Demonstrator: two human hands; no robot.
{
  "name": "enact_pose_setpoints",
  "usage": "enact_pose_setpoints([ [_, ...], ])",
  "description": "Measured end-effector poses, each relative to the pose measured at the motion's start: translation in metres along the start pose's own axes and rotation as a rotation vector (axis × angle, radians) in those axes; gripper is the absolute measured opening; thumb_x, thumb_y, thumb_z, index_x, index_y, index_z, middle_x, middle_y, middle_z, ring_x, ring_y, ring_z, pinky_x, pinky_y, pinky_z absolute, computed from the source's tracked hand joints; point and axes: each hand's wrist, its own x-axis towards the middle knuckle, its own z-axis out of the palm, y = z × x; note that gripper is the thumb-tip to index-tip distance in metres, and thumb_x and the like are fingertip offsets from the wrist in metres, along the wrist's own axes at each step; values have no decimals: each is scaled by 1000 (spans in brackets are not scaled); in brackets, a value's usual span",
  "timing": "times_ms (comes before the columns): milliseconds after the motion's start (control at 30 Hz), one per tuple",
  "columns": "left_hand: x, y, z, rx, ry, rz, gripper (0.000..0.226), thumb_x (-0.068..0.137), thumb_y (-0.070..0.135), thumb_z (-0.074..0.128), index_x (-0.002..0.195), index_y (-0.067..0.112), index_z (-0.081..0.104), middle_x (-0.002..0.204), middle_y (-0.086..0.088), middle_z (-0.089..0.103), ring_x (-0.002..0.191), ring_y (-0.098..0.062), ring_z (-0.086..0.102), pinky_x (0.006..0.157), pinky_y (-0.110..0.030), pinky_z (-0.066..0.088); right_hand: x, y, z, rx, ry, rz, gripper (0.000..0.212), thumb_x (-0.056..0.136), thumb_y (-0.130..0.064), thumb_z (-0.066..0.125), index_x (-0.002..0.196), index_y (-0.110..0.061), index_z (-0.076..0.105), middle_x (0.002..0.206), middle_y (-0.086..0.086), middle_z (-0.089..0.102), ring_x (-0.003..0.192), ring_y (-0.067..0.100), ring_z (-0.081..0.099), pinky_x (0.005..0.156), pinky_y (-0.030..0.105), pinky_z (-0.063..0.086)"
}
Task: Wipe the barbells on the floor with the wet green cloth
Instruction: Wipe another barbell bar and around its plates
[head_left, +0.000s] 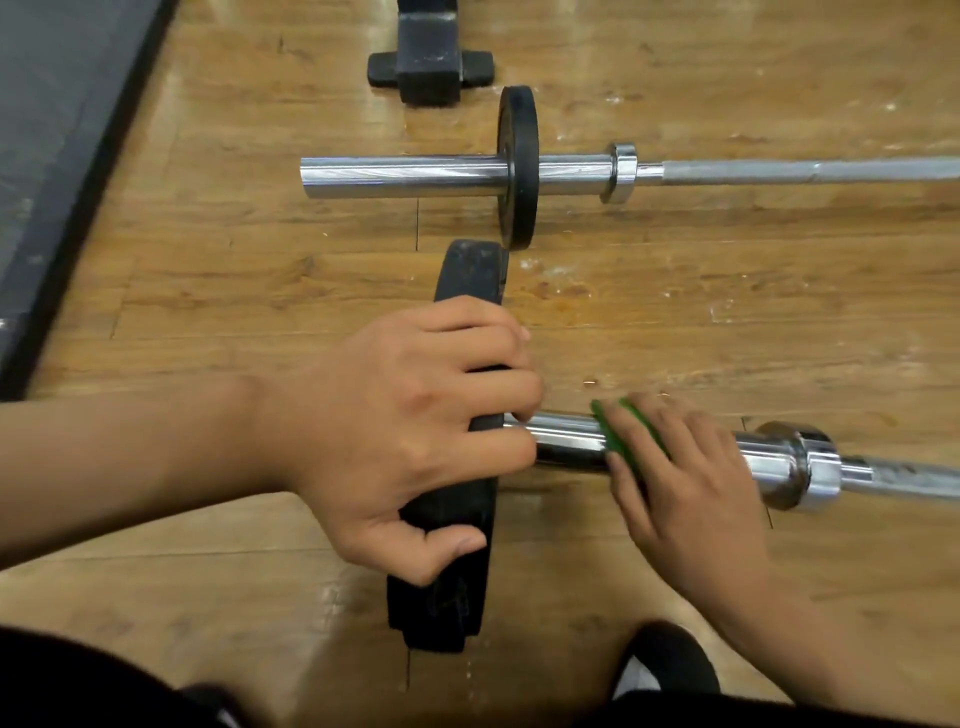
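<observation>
Dark-clad knees (670, 660) occupy the 6 o'clock edge. Left hand (415, 431) grips the rim of a black plate (441, 608) standing on edge, fingers over the far face, thumb on the near face; it hides where plate meets bar. Right hand (685, 478), at 3 o'clock of the left, curls over the green cloth (613, 441), holding it round the chrome sleeve of the near barbell (566, 441); most of the cloth is covered. A collar (800, 462) lies just beyond at 3 o'clock. At 12 o'clock the far barbell (405, 176) lies parallel on the wooden floor (675, 312), carrying a smaller black plate (517, 166); contact between the plates cannot be determined. Black stand foot (428, 62) at 12 o'clock; dark mat (52, 130) at 10 o'clock.
</observation>
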Motion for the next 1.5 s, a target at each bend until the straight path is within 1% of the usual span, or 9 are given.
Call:
enact_pose_setpoints([
  [167, 0, -2, 6, 50, 36, 40, 44, 78, 45, 50, 80, 6, 71, 89, -12, 67, 91, -38, 68, 101, -50, 48, -5, -1, 0, -14, 98, 277, 37, 103, -25, 48, 128, -8, 69, 126, 14, 67, 113, 41, 59, 98, 51, 44],
  [300, 2, -7, -2, 66, -38, 45, 50, 86, 47, 46, 85, 4, 72, 93, -15, 68, 92, -41, 67, 103, -51, 46, 34, -72, 27, 77, 94, 7, 40, 101, -29, 54, 134, -8, 64, 129, 15, 64, 121, 39, 57, 102, 48, 43],
  [433, 5, -16, -7, 77, -84, 47, 52, 89, 48, 47, 93, 4, 73, 99, -15, 68, 98, -41, 65, 104, -53, 44, 24, -34, 16, 35, 12, -68, 43, 109, -33, 45, 144, -10, 57, 136, 15, 61, 122, 38, 57, 103, 47, 43],
  [667, 20, -36, -7, 47, -124, 52, 57, 84, 48, 48, 103, 1, 74, 109, -15, 70, 99, -41, 65, 98, -56, 45, 16, 10, 3, -38, 85, 324, 39, 108, -28, 39, 125, -8, 67, 118, 14, 66, 106, 40, 58, 99, 51, 44],
  [900, 34, -62, -31, 108, -252, 4, 70, 91, 64, 47, 130, 10, 70, 148, -16, 58, 143, -38, 47, 118, -59, 34, 62, -45, 25, -29, 38, -1, 45, 108, -33, 44, 149, -17, 55, 145, 15, 58, 139, 37, 50, 125, 53, 23],
  [1067, 32, -34, -11, 237, -204, 17, 67, 91, 65, 45, 122, 13, 75, 148, -12, 60, 146, -33, 45, 122, -56, 28, 13, 48, -3, -196, 2, 307, 50, 110, -37, 29, 148, -18, 55, 157, 10, 49, 155, 31, 29, 127, 60, 7],
  [1200, 40, -51, -9, 234, -182, -13, 61, 90, 63, 47, 118, 17, 76, 140, -4, 66, 141, -29, 50, 118, -53, 31, 33, 26, 12, -130, 122, 455, 46, 109, -31, 33, 141, -9, 59, 152, 15, 53, 152, 37, 32, 128, 58, 9],
  [1333, 46, -65, -16, 276, -192, -25, 64, 93, 62, 41, 122, 16, 75, 140, -7, 66, 141, -29, 50, 120, -52, 29, 71, -40, 37, -12, 126, 202, 49, 112, -36, 32, 144, -10, 58, 148, 16, 56, 145, 39, 43, 127, 52, 18],
  [1500, 25, -55, -10, 309, -103, -91, 71, 90, 67, 47, 131, 13, 70, 153, -14, 54, 148, -34, 42, 125, -54, 23, 58, 21, 28, -208, 37, -7, 53, 110, -43, 34, 159, -23, 38, 163, 13, 40, 153, 37, 32, 128, 54, 15],
])
